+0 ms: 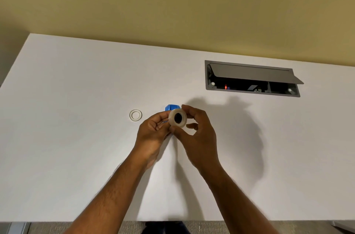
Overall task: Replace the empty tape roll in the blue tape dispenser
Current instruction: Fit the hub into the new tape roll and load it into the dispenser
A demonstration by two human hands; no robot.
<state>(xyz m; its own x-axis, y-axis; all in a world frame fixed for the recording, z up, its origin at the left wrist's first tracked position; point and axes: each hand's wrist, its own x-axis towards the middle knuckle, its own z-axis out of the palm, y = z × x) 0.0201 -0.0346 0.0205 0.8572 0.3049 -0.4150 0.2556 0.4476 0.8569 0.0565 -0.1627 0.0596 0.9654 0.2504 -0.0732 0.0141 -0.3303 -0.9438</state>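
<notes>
A full roll of clear tape point(178, 118) is held up above the white desk point(76, 147), its dark core hole facing me. My right hand point(197, 137) pinches it between thumb and fingers. My left hand point(153, 134) touches its left side with the fingertips. Behind the roll the blue tape dispenser point(171, 107) shows only its top; whether a hand holds it I cannot tell. The empty tape ring point(135, 115) lies flat on the desk to the left of my hands.
An open grey cable hatch point(252, 78) with its lid tilted up is set into the desk at the back right. A yellow wall point(172, 3) rises behind the desk. The desk's near edge runs along the bottom of the view.
</notes>
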